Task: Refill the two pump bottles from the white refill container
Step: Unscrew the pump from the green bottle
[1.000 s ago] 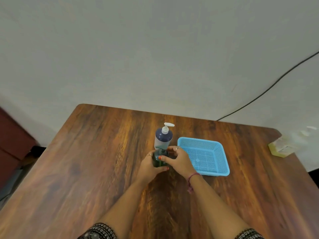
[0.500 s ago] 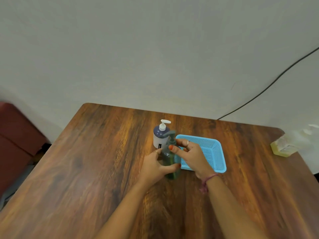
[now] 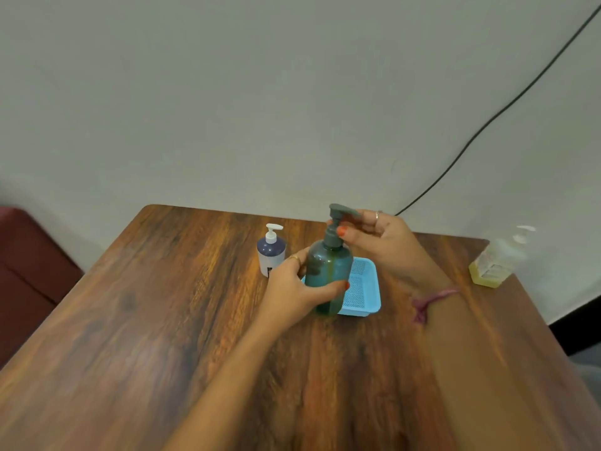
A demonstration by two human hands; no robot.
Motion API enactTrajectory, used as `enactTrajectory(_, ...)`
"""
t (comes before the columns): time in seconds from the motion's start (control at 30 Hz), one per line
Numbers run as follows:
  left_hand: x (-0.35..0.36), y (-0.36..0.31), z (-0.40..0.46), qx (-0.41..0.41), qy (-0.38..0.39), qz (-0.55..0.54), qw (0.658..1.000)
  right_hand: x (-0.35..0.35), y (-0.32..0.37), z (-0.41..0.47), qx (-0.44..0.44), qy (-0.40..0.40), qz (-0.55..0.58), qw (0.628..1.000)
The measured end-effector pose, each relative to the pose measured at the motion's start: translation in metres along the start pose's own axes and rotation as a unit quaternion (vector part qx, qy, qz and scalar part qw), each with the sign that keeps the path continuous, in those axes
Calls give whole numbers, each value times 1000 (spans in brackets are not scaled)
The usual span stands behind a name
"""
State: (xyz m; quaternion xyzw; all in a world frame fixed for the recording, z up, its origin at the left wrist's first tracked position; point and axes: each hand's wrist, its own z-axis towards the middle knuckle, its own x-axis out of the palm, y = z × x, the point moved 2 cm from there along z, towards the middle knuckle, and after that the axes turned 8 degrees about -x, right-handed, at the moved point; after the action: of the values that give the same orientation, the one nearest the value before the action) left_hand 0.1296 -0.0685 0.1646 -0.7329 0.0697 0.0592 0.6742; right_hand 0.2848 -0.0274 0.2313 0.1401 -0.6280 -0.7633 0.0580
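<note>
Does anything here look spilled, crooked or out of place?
No spill shows. One oddity: a blurry bottle of yellow liquid sits at the table's far right edge, apart from the green pump bottle and blue basket.

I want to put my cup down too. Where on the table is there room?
The near wooden table in front of the arms is bare, and so is the left side, left of the white pump bottle. It is crowded mid-table: both hands hold the green bottle in front of the blue basket. A yellowish bottle sits at the right edge.
</note>
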Motion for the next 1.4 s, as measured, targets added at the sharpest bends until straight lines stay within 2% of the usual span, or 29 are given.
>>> enactTrajectory(0.1,10,-13,-9,13,-9,5,1000,-18,5,-15,2,15,21,1000)
enactTrajectory(0.2,24,-29,-17,30,-20,25,999,-17,7,-26,-31,-42,-9,999)
enactTrajectory(0.27,31,-37,-22,39,-27,30,998,-18,10,-30,-46,-67,20,996)
enactTrajectory(0.37,40,-45,-27,41,-34,29,998,-32,20,-40,-35,-10,77,996)
enactTrajectory(0.43,45,-49,-30,46,-40,31,998,-39,26,-46,-36,9,62,997)
enactTrajectory(0.57,58,-58,-39,62,-42,37,996,-43,31,-51,-78,-65,-42,994)
enactTrajectory(0.63,63,-61,-41,64,-40,29,997,-49,34,-53,-80,-61,-8,995)
enactTrajectory(0.7,66,-64,-45,66,-42,22,997,-57,40,-58,-67,-6,57,996)
enactTrajectory(0.77,68,-67,-49,70,-46,22,996,-61,44,-64,-63,21,75,995)
enactTrajectory(0.87,73,-73,-54,83,-49,40,995,-58,42,-67,-80,-30,2,996)
enactTrajectory(0.93,76,-74,-56,89,-51,43,994,-58,40,-68,-91,-66,-2,994)
enactTrajectory(1.07,78,-74,-60,85,-64,47,993,-66,43,-75,-82,-16,73,994)
enactTrajectory(1.23,83,-78,-63,95,-69,64,991,-64,42,-73,-108,-76,18,991)
enactTrajectory(1.4,87,-76,-62,89,-72,59,992,-68,46,-76,-105,-53,96,988)
